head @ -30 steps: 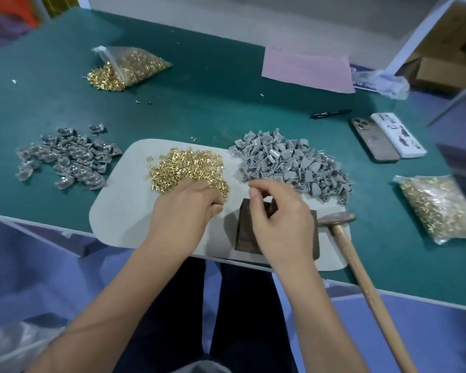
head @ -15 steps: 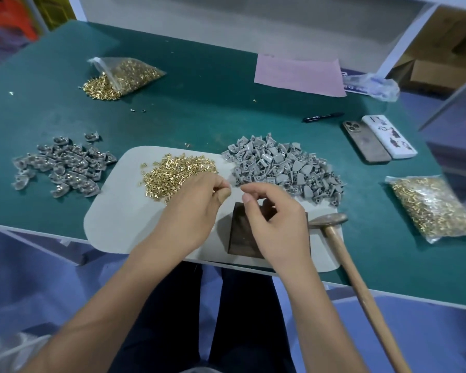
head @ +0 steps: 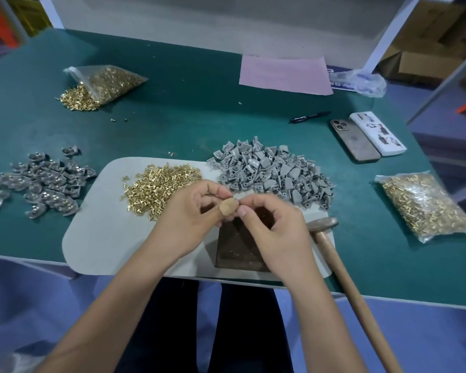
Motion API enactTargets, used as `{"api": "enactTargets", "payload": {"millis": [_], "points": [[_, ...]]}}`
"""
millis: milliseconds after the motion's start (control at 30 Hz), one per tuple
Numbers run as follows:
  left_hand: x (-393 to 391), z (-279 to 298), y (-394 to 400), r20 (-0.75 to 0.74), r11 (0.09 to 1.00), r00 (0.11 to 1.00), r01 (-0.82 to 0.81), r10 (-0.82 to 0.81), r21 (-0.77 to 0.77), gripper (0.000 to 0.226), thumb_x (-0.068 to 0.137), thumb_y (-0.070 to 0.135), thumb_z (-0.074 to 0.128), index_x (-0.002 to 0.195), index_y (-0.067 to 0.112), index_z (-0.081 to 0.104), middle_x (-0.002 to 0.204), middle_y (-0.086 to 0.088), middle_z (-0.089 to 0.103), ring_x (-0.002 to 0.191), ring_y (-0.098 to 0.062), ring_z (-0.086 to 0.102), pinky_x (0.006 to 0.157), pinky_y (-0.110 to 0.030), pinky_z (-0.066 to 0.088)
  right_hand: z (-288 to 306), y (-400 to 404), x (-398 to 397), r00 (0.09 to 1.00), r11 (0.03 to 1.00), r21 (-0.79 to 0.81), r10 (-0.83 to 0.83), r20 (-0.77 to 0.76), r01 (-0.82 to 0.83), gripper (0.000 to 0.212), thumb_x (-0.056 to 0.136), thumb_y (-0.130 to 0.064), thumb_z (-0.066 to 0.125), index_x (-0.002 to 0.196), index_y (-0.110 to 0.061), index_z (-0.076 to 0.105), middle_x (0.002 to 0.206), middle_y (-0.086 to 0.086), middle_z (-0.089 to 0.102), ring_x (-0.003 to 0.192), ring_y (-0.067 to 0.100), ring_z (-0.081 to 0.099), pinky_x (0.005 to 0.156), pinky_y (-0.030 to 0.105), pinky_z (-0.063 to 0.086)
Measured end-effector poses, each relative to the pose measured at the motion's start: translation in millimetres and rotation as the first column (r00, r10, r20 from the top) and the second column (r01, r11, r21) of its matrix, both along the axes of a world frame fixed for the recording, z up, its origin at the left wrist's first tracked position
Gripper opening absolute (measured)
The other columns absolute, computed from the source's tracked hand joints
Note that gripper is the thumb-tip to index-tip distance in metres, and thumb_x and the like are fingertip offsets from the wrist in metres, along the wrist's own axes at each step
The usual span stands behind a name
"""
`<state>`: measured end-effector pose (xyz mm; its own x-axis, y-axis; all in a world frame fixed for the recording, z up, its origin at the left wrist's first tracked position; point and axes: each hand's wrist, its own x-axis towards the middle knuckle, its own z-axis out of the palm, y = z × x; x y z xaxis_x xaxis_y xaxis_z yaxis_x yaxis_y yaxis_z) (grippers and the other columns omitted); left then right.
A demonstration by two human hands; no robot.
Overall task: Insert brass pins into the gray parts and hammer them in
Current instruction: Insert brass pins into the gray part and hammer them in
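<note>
Gray parts (head: 273, 172) heaped at frame centre on the worktop (head: 189, 125), brass pins (head: 159, 185) piled just left, both within reach. Left hand (head: 183, 224) and right hand (head: 277, 232) met above the dark block (head: 237, 251), fingertips pinched together, apparently seating a pin; contents hidden.

Both bare forearms reach in from the near edge and converge toward the middle, wrists bent slightly inward. The left hand (head: 189, 214) has its fingers curled, thumb and forefinger tips pressed together in a pinch grip pointing right. The right hand (head: 277, 227) mirrors it, back of the hand up, fingers curled, thumb and forefinger pinched and pointing left. The fingertips of the two hands meet, touching or nearly so. What they pinch is too small to tell.
</note>
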<state>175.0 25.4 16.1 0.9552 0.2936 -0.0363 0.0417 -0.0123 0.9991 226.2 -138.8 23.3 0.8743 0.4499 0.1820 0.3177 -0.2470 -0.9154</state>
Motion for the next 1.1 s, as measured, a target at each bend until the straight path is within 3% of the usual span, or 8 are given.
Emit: {"api": "enactTargets", "payload": {"millis": [167, 267, 367, 433, 600, 733, 933, 1100], "points": [[-3.5, -2.6, 9.8, -0.043, 0.999, 0.998, 0.042, -0.041, 0.004, 0.02, 0.087, 0.029, 0.075, 0.093, 0.013, 0.066, 0.074, -0.008, 0.075, 0.066, -0.014, 0.067, 0.058, -0.019, 0.051, -1.1, 0.3, -2.1, 0.998, 0.998, -0.058, 0.033, 0.059, -0.029, 0.01, 0.092, -0.017, 0.072, 0.088, -0.026, 0.071, 0.088, -0.014, 0.07, 0.088, 0.01, 0.064, 0.076, 0.019, 0.046], [1.6, -5.7, 20.0, 0.009, 0.957, 0.998, -0.061, 0.061, 0.283, 0.005, 0.098, 0.028, 0.062, 0.101, 0.025, 0.064, 0.093, 0.01, 0.075, 0.083, -0.005, 0.066, 0.068, -0.014, 0.049, -1.1, 0.5, -1.7, 0.999, 0.998, 0.048, -0.036, -0.04, 0.038, 0.012, 0.09, -0.014, 0.068, 0.083, -0.024, 0.065, 0.079, -0.009, 0.066, 0.072, 0.005, 0.059, 0.067, 0.017, 0.045], [14.6, -6.9, 35.9, 0.029, 0.67, 0.994, -0.09, 0.102, 0.737, 0.016, 0.097, 0.023, 0.061, 0.11, 0.032, 0.067, 0.103, 0.019, 0.066, 0.094, -0.004, 0.055, 0.084, -0.022, 0.045, 0.4, -1.8, -0.5, 0.984, 0.977, 0.189, -0.07, -0.164, 0.101, 0.008, 0.088, -0.014, 0.06, 0.08, -0.016, 0.061, 0.072, -0.009, 0.058, 0.066, 0.004, 0.05, 0.062, 0.016, 0.041], [24.6, -7.8, 39.5, -0.02, 0.564, 0.998, -0.017, 0.059, 0.826, 0.022, 0.095, 0.022, 0.064, 0.114, 0.031, 0.071, 0.105, 0.014, 0.066, 0.101, -0.014, 0.053, 0.089, -0.036, 0.046, 1.3, -3.8, 0.5, 0.98, 0.969, 0.215, -0.077, -0.186, 0.117, 0.008, 0.089, -0.013, 0.058, 0.08, -0.013, 0.059, 0.07, -0.009, 0.056, 0.063, 0.004, 0.048, 0.06, 0.016, 0.039], [42.4, -8.3, 34.9, -0.101, 0.414, 0.994, 0.08, 0.028, 0.907, 0.032, 0.095, 0.031, 0.064, 0.126, 0.037, 0.061, 0.117, 0.009, 0.06, 0.113, -0.017, 0.046, 0.088, -0.039, 0.046, 2.8, -3.6, 0.8, 0.978, 0.964, 0.236, -0.073, -0.195, 0.119, 0.009, 0.089, -0.011, 0.057, 0.08, -0.009, 0.057, 0.068, -0.007, 0.054, 0.061, 0.004, 0.046, 0.058, 0.015, 0.038], [50.6, -6.2, 37.6, -0.16, 0.402, 0.986, 0.131, 0.04, 0.906, 0.021, 0.093, 0.037, 0.064, 0.113, 0.036, 0.061, 0.111, 0.008, 0.055, 0.108, -0.015, 0.042, 0.087, -0.043, 0.048, 3.4, -2.6, -0.4, 0.977, 0.964, 0.236, -0.071, -0.202, 0.119, 0.009, 0.088, -0.012, 0.057, 0.081, -0.007, 0.057, 0.068, -0.008, 0.054, 0.061, 0.003, 0.045, 0.059, 0.014, 0.038], [51.3, -2.6, 36.2, -0.205, 0.398, 0.978, 0.207, -0.047, 0.894, 0.024, 0.092, 0.037, 0.066, 0.115, 0.038, 0.062, 0.113, 0.012, 0.057, 0.108, -0.014, 0.045, 0.088, -0.042, 0.048, 4.4, -0.9, -2.0, 0.979, 0.966, 0.226, -0.081, -0.187, 0.123, 0.009, 0.089, -0.013, 0.058, 0.081, -0.008, 0.057, 0.071, -0.006, 0.054, 0.062, 0.004, 0.045, 0.058, 0.017, 0.038], [44.7, -2.6, 24.6, -0.181, 0.351, 0.983, 0.173, -0.009, 0.92, 0.012, 0.092, 0.045, 0.063, 0.102, 0.039, 0.058, 0.106, 0.014, 0.053, 0.107, -0.011, 0.043, 0.073, -0.032, 0.037, 3.2, -0.6, -0.2, 0.978, 0.964, 0.225, -0.103, -0.183, 0.144, 0.01, 0.089, -0.016, 0.059, 0.081, -0.01, 0.059, 0.068, -0.008, 0.055, 0.063, 0.007, 0.047, 0.059, 0.017, 0.039]]}}
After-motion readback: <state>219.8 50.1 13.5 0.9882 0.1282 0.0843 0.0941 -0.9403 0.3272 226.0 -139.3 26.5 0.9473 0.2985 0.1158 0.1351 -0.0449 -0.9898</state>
